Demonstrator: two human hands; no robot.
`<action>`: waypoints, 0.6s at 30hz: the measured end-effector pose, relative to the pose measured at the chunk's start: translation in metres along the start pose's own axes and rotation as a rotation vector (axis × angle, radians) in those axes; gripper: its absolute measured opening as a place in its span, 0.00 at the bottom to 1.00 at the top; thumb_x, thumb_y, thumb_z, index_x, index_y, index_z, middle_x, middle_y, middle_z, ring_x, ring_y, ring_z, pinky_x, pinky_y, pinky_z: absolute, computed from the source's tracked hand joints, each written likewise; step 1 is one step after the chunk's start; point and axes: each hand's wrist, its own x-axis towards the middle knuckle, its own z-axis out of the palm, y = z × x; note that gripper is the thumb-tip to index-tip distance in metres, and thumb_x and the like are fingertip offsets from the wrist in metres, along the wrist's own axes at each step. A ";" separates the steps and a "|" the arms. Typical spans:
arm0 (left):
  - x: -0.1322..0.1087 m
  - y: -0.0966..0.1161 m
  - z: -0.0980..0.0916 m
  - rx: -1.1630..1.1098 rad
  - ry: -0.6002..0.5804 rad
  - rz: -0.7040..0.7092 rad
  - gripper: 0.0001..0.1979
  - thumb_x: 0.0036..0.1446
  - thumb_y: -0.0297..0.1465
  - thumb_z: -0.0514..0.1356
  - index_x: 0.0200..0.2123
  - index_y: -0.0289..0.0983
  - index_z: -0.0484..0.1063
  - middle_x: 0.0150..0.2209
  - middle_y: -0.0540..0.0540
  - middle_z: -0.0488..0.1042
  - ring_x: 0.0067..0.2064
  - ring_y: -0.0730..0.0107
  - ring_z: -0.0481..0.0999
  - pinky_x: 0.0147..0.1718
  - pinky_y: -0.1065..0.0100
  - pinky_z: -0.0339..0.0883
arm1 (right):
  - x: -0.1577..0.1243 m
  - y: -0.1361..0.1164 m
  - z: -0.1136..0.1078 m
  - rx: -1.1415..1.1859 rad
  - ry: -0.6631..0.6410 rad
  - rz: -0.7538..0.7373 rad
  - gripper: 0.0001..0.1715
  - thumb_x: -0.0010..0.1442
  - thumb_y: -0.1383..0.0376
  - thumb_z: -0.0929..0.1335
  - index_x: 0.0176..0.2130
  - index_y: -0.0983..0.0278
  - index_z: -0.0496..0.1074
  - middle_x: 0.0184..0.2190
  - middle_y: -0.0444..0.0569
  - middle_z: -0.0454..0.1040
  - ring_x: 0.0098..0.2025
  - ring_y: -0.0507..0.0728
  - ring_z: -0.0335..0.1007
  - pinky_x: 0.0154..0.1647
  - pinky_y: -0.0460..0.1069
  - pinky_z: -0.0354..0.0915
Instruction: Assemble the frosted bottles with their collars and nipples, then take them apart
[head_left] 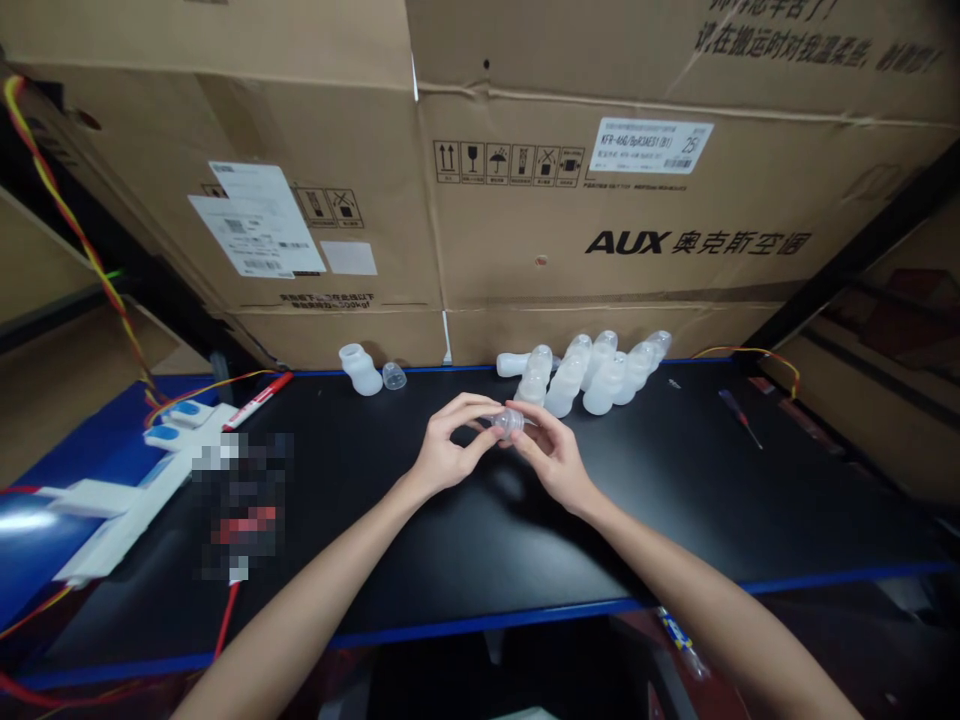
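Above the middle of the black table, both hands meet on a small clear bottle top (508,424). My left hand (454,445) pinches it from the left between thumb and fingers. From the right, my right hand (553,455) grips the same piece, and the fingers hide part of it. Behind my left hand stands an uncapped translucent white bottle (361,372), with a clear dome cap (394,376) beside it. Just behind my right hand are several similar bottles (600,385) with clear caps on. Another white bottle (512,364) lies on its side there.
Large cardboard boxes (510,230) wall off the back of the black table (465,550). At left lie a white power strip (142,490), a red marker (259,400) and a pixelated object (244,500) with a red cable. A screwdriver (739,417) lies at right.
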 end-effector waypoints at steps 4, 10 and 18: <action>0.001 0.002 0.002 -0.010 0.038 -0.011 0.06 0.67 0.33 0.68 0.44 0.40 0.85 0.44 0.43 0.84 0.41 0.67 0.84 0.40 0.66 0.81 | 0.000 0.000 0.001 -0.066 0.026 0.016 0.28 0.68 0.52 0.76 0.62 0.59 0.76 0.53 0.53 0.82 0.47 0.59 0.83 0.54 0.56 0.80; 0.004 -0.004 0.000 -0.274 0.046 -0.201 0.08 0.61 0.35 0.73 0.40 0.38 0.86 0.39 0.43 0.83 0.38 0.66 0.83 0.37 0.66 0.79 | 0.000 -0.006 0.003 -0.094 0.034 -0.018 0.27 0.65 0.54 0.78 0.61 0.56 0.77 0.52 0.51 0.82 0.45 0.59 0.83 0.54 0.56 0.79; 0.002 -0.008 0.003 -0.844 -0.118 -0.636 0.20 0.54 0.35 0.77 0.49 0.37 0.84 0.48 0.39 0.85 0.44 0.57 0.86 0.40 0.63 0.83 | 0.005 -0.008 -0.002 -0.127 0.136 0.000 0.15 0.66 0.54 0.77 0.49 0.58 0.83 0.46 0.50 0.81 0.38 0.56 0.80 0.43 0.53 0.79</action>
